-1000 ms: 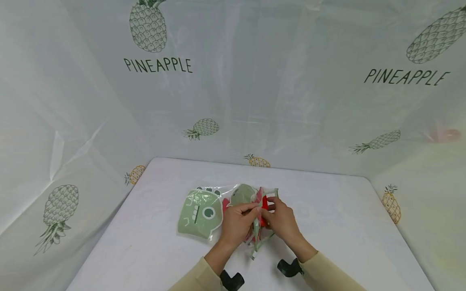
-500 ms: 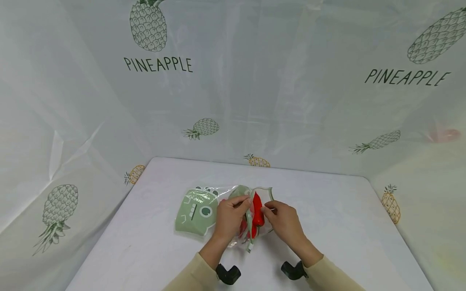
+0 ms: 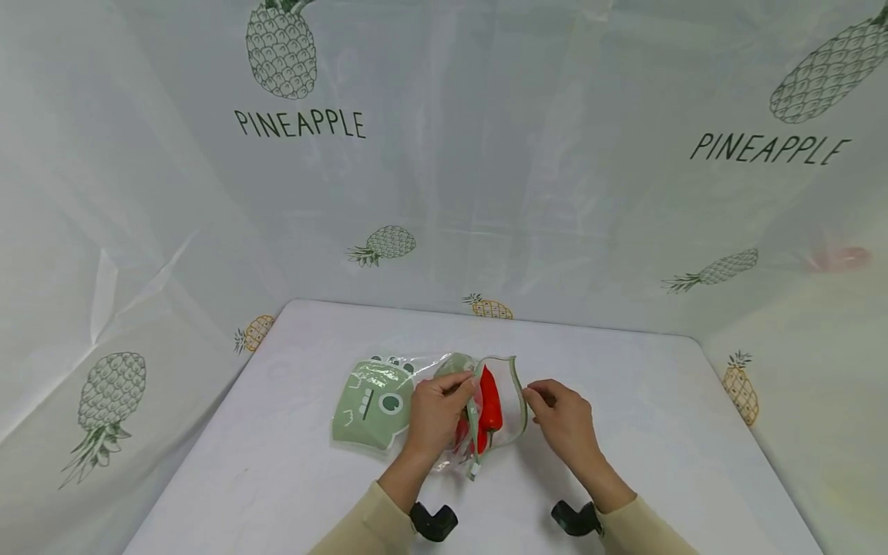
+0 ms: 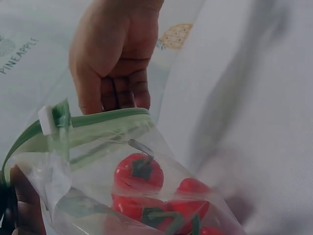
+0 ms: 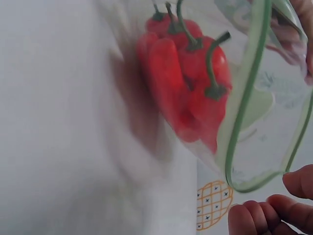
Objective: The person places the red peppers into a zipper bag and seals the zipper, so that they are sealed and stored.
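Observation:
A clear slider zip bag [image 3: 512, 439] with a green-edged mouth lies at the middle of the table, its mouth spread apart. Several red peppers [image 5: 168, 68] with green stems show through its film, one long and pointed in the head view. My left hand [image 3: 433, 412] pinches the left edge of the mouth between thumb and fingers. On the opposite edge, my right hand [image 3: 563, 416] has its thumb and fingertips right at the green rim, drawn out towards them. The white slider [image 4: 46, 120] sits at one end of the zip.
The bag's left part carries a green cartoon monster print [image 3: 375, 405]. White table [image 3: 610, 370] surrounds the bag, and a pineapple-printed sheet [image 3: 486, 193] hangs behind and at both sides. Black wrist mounts [image 3: 433, 523] sit below both hands.
The right hand has moved right from beside the long pepper, and the bag's mouth has widened. The left hand shifted slightly left, then stayed on its edge.

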The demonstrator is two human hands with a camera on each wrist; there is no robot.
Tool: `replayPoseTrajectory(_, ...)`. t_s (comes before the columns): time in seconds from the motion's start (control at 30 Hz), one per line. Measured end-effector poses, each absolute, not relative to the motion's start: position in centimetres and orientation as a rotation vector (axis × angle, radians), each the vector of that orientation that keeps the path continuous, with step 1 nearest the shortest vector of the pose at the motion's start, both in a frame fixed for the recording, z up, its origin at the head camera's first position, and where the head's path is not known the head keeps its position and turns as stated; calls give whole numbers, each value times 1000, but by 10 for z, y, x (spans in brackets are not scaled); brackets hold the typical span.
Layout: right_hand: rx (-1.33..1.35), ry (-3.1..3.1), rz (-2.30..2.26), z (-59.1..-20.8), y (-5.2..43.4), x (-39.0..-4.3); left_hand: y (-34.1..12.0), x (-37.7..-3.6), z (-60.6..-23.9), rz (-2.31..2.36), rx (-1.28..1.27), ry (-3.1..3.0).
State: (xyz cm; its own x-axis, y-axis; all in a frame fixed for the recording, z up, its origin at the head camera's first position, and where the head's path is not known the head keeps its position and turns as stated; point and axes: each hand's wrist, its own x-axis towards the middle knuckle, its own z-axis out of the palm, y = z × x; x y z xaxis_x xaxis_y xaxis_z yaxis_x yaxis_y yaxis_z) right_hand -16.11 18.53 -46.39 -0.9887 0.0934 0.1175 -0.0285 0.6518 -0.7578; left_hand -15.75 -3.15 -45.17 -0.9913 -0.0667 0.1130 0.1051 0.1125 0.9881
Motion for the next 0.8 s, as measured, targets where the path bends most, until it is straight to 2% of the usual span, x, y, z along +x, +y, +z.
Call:
replayPoseTrajectory(0.13, -66, -2704, 1371, -463, 194, -170, -32, -156, -451, -1995, -36, -2253)
replayPoseTrajectory(0.43, -204, -2674, 2083, -443, 208, -206, -33, -153, -453, -1966, -29, -2309)
replayPoseTrajectory(0.8, -244, -2859, 2298, -434, 211, -235, -38, -143, -461, -1951, -83, -2353)
